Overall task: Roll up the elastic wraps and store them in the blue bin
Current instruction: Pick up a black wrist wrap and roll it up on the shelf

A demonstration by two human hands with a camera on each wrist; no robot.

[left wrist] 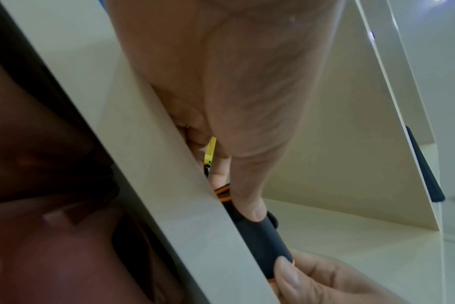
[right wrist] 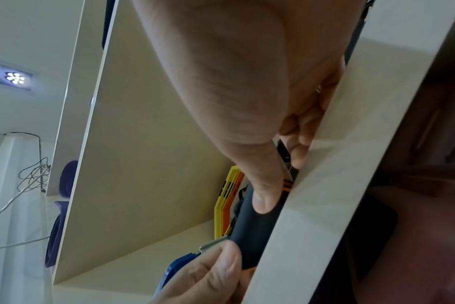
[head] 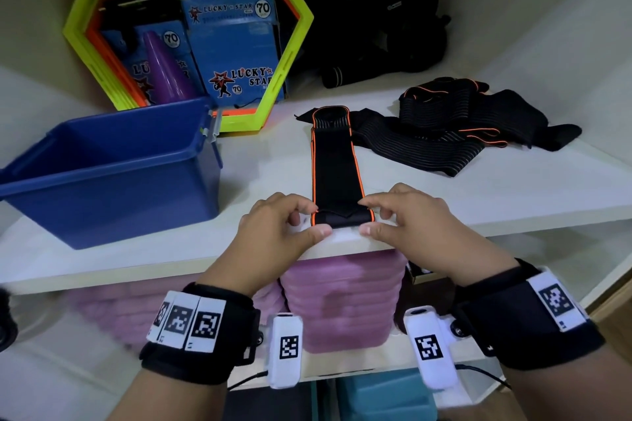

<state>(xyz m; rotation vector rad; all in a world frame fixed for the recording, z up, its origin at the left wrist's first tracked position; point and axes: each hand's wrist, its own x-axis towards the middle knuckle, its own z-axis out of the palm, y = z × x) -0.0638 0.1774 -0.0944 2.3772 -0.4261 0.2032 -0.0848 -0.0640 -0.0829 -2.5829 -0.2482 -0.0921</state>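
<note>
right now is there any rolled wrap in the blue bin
No, the blue bin shows only bare inner walls in the head view.

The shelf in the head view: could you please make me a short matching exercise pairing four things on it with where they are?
Things:
1. blue bin
2. wrap being rolled
3. pile of wraps
4. hexagon frames

Places:
A. back, leaning upright
B. far right
C. left
D. centre, near end pinched by both hands

Pairs: 1-C, 2-D, 3-B, 4-A

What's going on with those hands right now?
Left hand and right hand pinch the wrap, first roll started. Blue bin empty. Nothing in the way.
</note>
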